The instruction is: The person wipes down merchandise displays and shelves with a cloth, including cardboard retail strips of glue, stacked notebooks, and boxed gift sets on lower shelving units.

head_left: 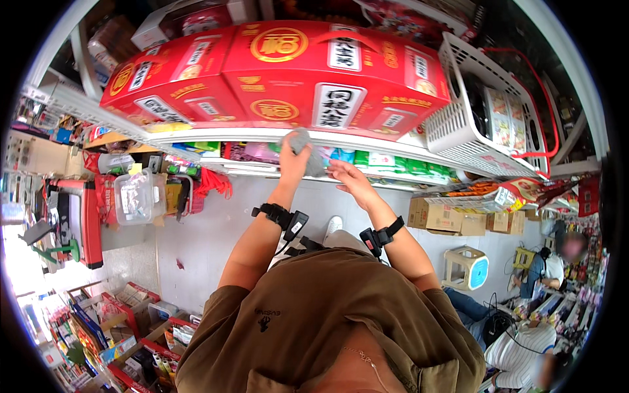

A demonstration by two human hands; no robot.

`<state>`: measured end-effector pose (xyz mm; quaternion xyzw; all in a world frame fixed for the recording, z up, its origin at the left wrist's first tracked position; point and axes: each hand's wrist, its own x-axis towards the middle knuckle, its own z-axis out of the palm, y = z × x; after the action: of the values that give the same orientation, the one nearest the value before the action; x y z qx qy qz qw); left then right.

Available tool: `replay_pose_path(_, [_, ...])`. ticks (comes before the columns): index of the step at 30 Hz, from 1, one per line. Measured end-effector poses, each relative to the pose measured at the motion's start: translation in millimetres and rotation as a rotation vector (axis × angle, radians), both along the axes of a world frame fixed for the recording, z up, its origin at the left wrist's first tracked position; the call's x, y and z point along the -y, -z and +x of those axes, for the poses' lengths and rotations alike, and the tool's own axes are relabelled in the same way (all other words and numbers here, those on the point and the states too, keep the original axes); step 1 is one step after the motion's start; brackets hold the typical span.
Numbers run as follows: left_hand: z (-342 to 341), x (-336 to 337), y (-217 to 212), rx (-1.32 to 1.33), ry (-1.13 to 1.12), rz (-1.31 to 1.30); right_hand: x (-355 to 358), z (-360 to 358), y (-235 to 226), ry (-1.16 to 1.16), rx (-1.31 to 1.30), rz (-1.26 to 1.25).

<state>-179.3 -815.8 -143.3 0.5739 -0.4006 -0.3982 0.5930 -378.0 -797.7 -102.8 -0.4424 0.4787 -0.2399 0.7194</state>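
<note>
My left hand [293, 160] is closed on a grey cloth [305, 145], raised against the white shelf edge [354, 139] in front of me. Part of the cloth hangs down beside my fingers. To its right, my right hand [352, 178] holds nothing, its fingers stretched out and apart near the cloth's lower end. Just above both hands, large red gift boxes [288, 75] with gold and white labels stand on the shelf. Green and white packets [400, 164] and pink ones lie on the level below. A black band with a small device sits on each wrist.
A white plastic basket [458, 124] with red handles holds packages at the right of the shelf. Cardboard boxes [438, 216] and a stool [466, 267] stand on the floor to the right. A clear plastic bin [135, 198] is at the left. Two other people sit at the lower right.
</note>
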Motion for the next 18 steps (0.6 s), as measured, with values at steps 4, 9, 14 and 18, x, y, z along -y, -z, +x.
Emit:
replay_pose_path(4, [-61.2, -16.4, -31.1, -0.349, 0.405, 0.232, 2.2, -31.4, -10.8, 0.199, 0.041, -0.013])
replay_pose_path(9, [-77.6, -15.0, -31.6, -0.198, 0.447, 0.163, 12.6, -86.4, 0.5, 0.281, -0.218, -0.396])
replay_pose_path(14, [-51.0, -23.1, -16.4, -0.145, 0.276, 0.248, 17.3, -131.8, -40.2, 0.571, -0.704, -1.335])
replay_pose_path(18, [-46.5, -23.0, -21.4, -0.181, 0.14, 0.234, 26.6, -124.5, -22.2, 0.293, -0.913, -1.249])
